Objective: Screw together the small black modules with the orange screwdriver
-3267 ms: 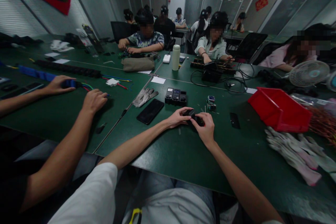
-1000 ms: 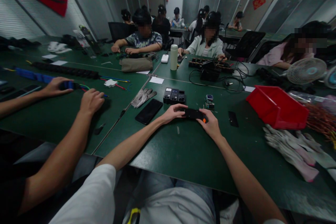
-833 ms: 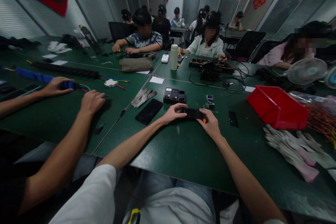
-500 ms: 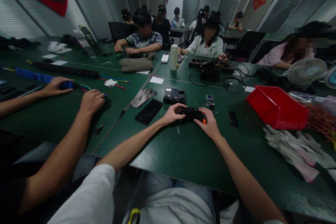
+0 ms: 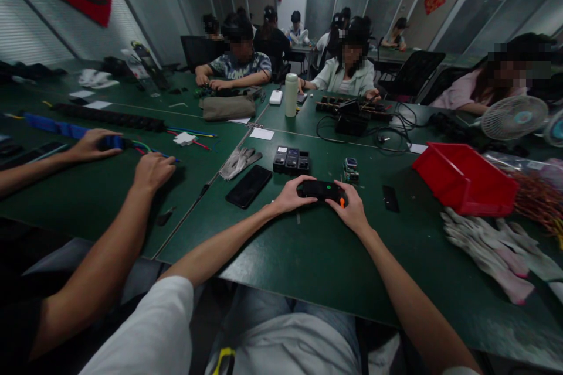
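At far left, we sit beside a co-worker whose bare hands rest at a long, blue, segmented strip and its coloured wires, one hand closed over the strip's end. Behind them, a long, black, segmented strip lies across the green tabletop. Toward the centre, a pair of crumpled, grey-white fabric gloves lies near a flat, black, glossy rectangular slab. Our left hand is clamped on the left end of a black, oblong device, thumb in front and fingers behind. The device sits at mid-table, a small green dot on its face and an orange tab near its right end, just in front of a black, three-section box; whether it touches the tabletop we cannot tell. Our right hand grips its other end, fingers closed on it. Just beyond stands a small, green-and-silver electronic part; to its right lie a thin, black, rectangular plate, an open, red plastic bin and grey-white gloves with pink tips.
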Demonstrator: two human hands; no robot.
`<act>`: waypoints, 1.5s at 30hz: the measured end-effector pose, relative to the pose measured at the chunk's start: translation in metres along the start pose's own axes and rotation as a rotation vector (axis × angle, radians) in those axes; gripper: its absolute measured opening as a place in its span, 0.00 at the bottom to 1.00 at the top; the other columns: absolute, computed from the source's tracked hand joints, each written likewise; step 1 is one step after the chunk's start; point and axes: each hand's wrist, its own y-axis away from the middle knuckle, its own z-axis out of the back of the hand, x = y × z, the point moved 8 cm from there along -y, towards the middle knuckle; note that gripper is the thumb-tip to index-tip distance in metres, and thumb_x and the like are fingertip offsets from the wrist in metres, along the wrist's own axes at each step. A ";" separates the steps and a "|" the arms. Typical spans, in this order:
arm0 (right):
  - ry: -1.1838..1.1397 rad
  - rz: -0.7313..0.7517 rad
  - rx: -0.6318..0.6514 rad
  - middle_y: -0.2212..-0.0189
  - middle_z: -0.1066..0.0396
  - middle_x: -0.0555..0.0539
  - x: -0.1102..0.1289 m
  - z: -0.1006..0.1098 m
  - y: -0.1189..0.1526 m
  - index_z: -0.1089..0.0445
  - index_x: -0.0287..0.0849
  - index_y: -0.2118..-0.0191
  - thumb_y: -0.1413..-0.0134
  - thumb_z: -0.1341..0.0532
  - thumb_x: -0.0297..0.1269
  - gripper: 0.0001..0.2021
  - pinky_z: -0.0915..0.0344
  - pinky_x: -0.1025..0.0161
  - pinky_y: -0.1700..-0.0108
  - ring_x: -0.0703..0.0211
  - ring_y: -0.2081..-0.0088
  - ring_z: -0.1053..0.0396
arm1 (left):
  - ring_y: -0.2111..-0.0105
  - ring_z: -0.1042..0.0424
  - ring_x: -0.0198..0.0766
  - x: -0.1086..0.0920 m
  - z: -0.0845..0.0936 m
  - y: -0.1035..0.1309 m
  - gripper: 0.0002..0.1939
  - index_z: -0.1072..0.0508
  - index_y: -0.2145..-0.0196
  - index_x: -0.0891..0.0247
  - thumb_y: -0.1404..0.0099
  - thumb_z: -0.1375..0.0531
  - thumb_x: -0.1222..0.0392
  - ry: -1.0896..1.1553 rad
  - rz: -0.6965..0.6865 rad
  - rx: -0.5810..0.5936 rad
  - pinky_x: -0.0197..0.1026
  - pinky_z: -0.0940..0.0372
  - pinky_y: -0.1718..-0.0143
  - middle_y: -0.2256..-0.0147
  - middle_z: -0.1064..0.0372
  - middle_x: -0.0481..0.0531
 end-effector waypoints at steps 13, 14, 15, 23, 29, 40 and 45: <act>0.011 -0.005 -0.002 0.54 0.33 0.43 -0.002 -0.001 0.002 0.38 0.46 0.46 0.48 0.39 0.46 0.24 0.37 0.48 0.51 0.47 0.54 0.34 | 0.57 0.33 0.41 0.007 -0.002 -0.001 0.28 0.33 0.53 0.63 0.50 0.34 0.53 0.006 0.033 0.020 0.41 0.39 0.54 0.57 0.33 0.54; 0.014 -0.018 -0.003 0.55 0.32 0.43 -0.004 -0.001 0.002 0.38 0.46 0.46 0.48 0.39 0.47 0.24 0.36 0.48 0.52 0.48 0.55 0.34 | 0.58 0.33 0.40 0.008 -0.003 -0.001 0.28 0.33 0.53 0.63 0.50 0.34 0.53 0.029 0.046 0.031 0.41 0.39 0.54 0.57 0.33 0.53; 0.018 -0.031 -0.002 0.57 0.32 0.43 -0.005 0.000 0.002 0.38 0.46 0.46 0.48 0.39 0.47 0.24 0.36 0.49 0.53 0.48 0.57 0.33 | 0.58 0.33 0.40 0.009 -0.005 -0.001 0.27 0.33 0.53 0.64 0.50 0.34 0.52 0.056 0.060 0.045 0.41 0.38 0.55 0.58 0.33 0.53; 0.037 -0.022 0.050 0.57 0.32 0.43 -0.002 -0.002 0.002 0.36 0.46 0.48 0.47 0.41 0.47 0.21 0.36 0.48 0.52 0.47 0.55 0.34 | 0.60 0.31 0.40 0.017 -0.012 0.000 0.25 0.31 0.53 0.64 0.48 0.35 0.51 0.198 0.183 0.066 0.42 0.37 0.57 0.58 0.31 0.54; 0.005 0.008 0.043 0.52 0.35 0.42 0.004 -0.003 0.001 0.41 0.47 0.45 0.50 0.38 0.47 0.26 0.38 0.47 0.49 0.46 0.50 0.36 | 0.56 0.32 0.41 0.020 -0.011 -0.001 0.25 0.30 0.53 0.65 0.48 0.34 0.54 0.285 0.218 0.047 0.45 0.38 0.51 0.56 0.31 0.56; -0.016 0.043 0.052 0.49 0.35 0.42 0.007 -0.003 0.001 0.42 0.47 0.44 0.48 0.38 0.43 0.26 0.38 0.45 0.47 0.46 0.48 0.35 | 0.59 0.29 0.39 0.032 -0.024 0.003 0.23 0.30 0.53 0.65 0.45 0.36 0.54 0.573 0.381 0.091 0.46 0.31 0.57 0.55 0.32 0.57; -0.035 0.043 0.061 0.47 0.36 0.43 0.007 -0.004 0.002 0.44 0.47 0.41 0.46 0.39 0.40 0.27 0.40 0.47 0.44 0.48 0.46 0.37 | 0.65 0.26 0.40 0.035 -0.031 0.006 0.24 0.32 0.50 0.67 0.43 0.38 0.56 0.741 0.457 0.175 0.49 0.32 0.56 0.56 0.31 0.59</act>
